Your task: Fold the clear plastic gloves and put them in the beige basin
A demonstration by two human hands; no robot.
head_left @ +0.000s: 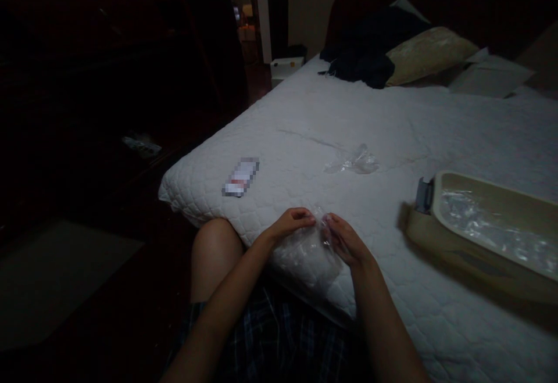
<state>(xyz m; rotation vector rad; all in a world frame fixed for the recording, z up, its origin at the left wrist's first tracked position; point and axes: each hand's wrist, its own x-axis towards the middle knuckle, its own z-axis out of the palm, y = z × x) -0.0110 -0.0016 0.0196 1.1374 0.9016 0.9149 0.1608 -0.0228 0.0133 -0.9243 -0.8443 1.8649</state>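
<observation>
A clear plastic bag (pixel 310 249) hangs between my two hands, low over the near edge of the bed. My left hand (pixel 293 222) pinches its upper edge from the left, thumb and fingers together. From the other side my right hand (pixel 345 237) has its fingers closed on the same thin plastic. The bag looks crumpled, and I cannot tell whether anything is inside. Farther back on the quilted bed cover (pixel 283 133) lies another crumpled clear plastic bag (pixel 355 160). To the right stands a beige bin (pixel 436 229) with a grey latch, holding shiny clear plastic (pixel 488 226).
A phone-like object (pixel 240 178), blurred out, lies left of my hands. Dark clothing (pixel 361 46), a patterned cushion (pixel 429 54) and a pale flat box-like thing (pixel 490 75) sit near the headboard. A small plastic packet (pixel 142 145) is at the dark left side.
</observation>
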